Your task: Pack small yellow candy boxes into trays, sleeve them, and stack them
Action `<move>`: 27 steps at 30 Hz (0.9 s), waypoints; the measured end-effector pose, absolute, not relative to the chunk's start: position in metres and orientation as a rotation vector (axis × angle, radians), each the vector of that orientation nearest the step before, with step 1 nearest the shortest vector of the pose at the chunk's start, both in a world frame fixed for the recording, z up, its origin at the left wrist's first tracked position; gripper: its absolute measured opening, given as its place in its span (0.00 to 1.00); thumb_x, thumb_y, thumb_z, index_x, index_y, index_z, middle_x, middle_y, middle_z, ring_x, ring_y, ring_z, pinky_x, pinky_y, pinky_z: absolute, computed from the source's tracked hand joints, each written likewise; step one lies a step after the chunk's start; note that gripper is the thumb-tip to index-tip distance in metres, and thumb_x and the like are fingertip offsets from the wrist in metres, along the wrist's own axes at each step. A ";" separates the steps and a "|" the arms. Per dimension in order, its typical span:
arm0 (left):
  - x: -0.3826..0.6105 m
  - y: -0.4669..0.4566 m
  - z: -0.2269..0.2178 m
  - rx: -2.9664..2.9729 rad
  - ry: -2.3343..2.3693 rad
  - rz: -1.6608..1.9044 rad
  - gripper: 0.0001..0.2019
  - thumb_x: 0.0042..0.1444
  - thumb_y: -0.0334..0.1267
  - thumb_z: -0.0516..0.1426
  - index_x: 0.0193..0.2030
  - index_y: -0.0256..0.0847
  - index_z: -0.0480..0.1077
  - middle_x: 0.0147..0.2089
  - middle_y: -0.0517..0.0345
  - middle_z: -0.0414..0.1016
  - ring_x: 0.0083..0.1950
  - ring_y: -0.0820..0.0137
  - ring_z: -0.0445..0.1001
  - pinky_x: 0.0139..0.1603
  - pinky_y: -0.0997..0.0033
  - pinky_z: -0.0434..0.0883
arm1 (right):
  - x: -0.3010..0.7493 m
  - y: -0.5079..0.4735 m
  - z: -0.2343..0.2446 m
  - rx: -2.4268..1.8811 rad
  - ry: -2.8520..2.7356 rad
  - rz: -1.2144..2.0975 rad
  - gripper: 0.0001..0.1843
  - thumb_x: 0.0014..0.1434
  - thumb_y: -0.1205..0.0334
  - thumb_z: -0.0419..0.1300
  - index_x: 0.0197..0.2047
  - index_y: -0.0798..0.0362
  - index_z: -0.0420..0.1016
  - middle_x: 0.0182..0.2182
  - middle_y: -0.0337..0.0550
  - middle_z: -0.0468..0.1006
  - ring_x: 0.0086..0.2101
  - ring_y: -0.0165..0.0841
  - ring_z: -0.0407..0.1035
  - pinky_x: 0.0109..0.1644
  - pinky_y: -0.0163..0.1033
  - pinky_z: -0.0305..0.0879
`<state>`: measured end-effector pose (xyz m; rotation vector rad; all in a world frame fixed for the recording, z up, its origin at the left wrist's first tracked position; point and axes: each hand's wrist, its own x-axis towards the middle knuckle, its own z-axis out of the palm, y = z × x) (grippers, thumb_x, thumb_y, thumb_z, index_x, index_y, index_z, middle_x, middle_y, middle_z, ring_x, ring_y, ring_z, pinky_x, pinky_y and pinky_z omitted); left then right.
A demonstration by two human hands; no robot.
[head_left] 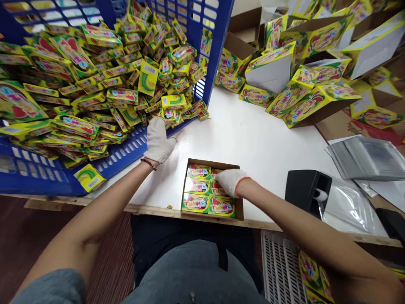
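Observation:
My left hand (158,141), in a white knit glove, reaches to the edge of the blue plastic crate (218,50). Its thumb stands apart from the fingers, and the fingertips meet the small candy boxes (123,96) heaped there. In front of me a shallow open carton (241,207) holds several yellow-green "TWINS" boxes (195,203) in two columns. My right hand (232,180), gloved in white with an orange cuff, rests over the carton's right column. Its fingertips are hidden among the boxes, so whether it grips one cannot be seen.
Open display cartons (268,67) pile up at the back right. A stack of clear plastic sleeves (368,158) lies right, beside a black tape dispenser (305,192). One loose candy box (89,177) sits by the crate's front corner. Below the table edge stands a white basket (281,266).

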<state>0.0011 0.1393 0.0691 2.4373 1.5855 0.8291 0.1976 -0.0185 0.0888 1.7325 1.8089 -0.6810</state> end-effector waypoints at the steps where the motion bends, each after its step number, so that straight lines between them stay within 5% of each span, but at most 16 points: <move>1: 0.002 0.153 0.072 2.396 1.682 0.856 0.23 0.54 0.40 0.62 0.54 0.37 0.63 0.58 0.43 0.66 0.61 0.55 0.63 0.64 0.54 0.64 | 0.193 -0.021 0.084 1.747 1.813 -0.665 0.17 0.53 0.72 0.65 0.48 0.57 0.78 0.45 0.60 0.80 0.45 0.50 0.77 0.46 0.49 0.71; 6: 0.013 0.205 0.090 2.490 1.672 0.760 0.28 0.55 0.46 0.63 0.59 0.37 0.62 0.60 0.46 0.63 0.62 0.57 0.60 0.64 0.55 0.61 | 0.195 -0.032 0.066 1.848 1.885 -0.633 0.22 0.64 0.68 0.54 0.60 0.55 0.69 0.51 0.61 0.75 0.44 0.45 0.77 0.41 0.44 0.71; 10: 0.029 0.229 0.103 2.571 1.577 0.542 0.29 0.48 0.46 0.66 0.55 0.36 0.67 0.55 0.45 0.69 0.59 0.52 0.65 0.61 0.53 0.63 | 0.203 -0.030 0.067 1.860 1.982 -0.714 0.16 0.61 0.67 0.57 0.52 0.52 0.75 0.48 0.53 0.76 0.43 0.38 0.75 0.41 0.37 0.66; 14: 0.038 0.236 0.113 2.497 1.698 0.453 0.15 0.53 0.37 0.62 0.46 0.34 0.71 0.48 0.40 0.73 0.54 0.47 0.71 0.52 0.50 0.68 | 0.208 -0.022 0.086 1.986 2.114 -0.807 0.08 0.61 0.65 0.56 0.42 0.51 0.75 0.40 0.44 0.77 0.38 0.33 0.71 0.39 0.34 0.63; 19: 0.047 0.187 0.114 2.467 1.543 0.654 0.11 0.61 0.37 0.56 0.49 0.37 0.69 0.47 0.50 0.74 0.51 0.60 0.73 0.52 0.61 0.69 | 0.224 -0.010 0.110 2.575 2.404 -0.832 0.11 0.60 0.65 0.54 0.45 0.53 0.72 0.41 0.46 0.76 0.39 0.33 0.70 0.44 0.38 0.66; 22: 0.057 0.129 0.109 2.158 1.141 0.831 0.15 0.59 0.45 0.59 0.48 0.38 0.67 0.43 0.54 0.75 0.42 0.66 0.73 0.44 0.66 0.71 | 0.227 0.000 0.117 2.905 2.355 -1.249 0.19 0.60 0.58 0.55 0.53 0.55 0.69 0.42 0.47 0.76 0.33 0.32 0.70 0.37 0.39 0.68; 25: 0.057 0.079 0.101 1.840 0.763 0.764 0.19 0.57 0.49 0.60 0.48 0.38 0.67 0.40 0.56 0.75 0.38 0.68 0.73 0.39 0.67 0.71 | 0.229 0.004 0.120 2.827 2.460 -1.532 0.19 0.60 0.56 0.55 0.52 0.56 0.71 0.40 0.46 0.78 0.34 0.33 0.70 0.39 0.40 0.70; 27: 0.047 0.060 0.094 1.851 0.700 0.719 0.18 0.58 0.50 0.59 0.47 0.38 0.67 0.39 0.56 0.75 0.37 0.68 0.72 0.39 0.67 0.70 | 0.234 0.001 0.125 2.605 2.602 -1.395 0.16 0.59 0.61 0.54 0.49 0.55 0.74 0.40 0.44 0.79 0.39 0.35 0.72 0.45 0.41 0.69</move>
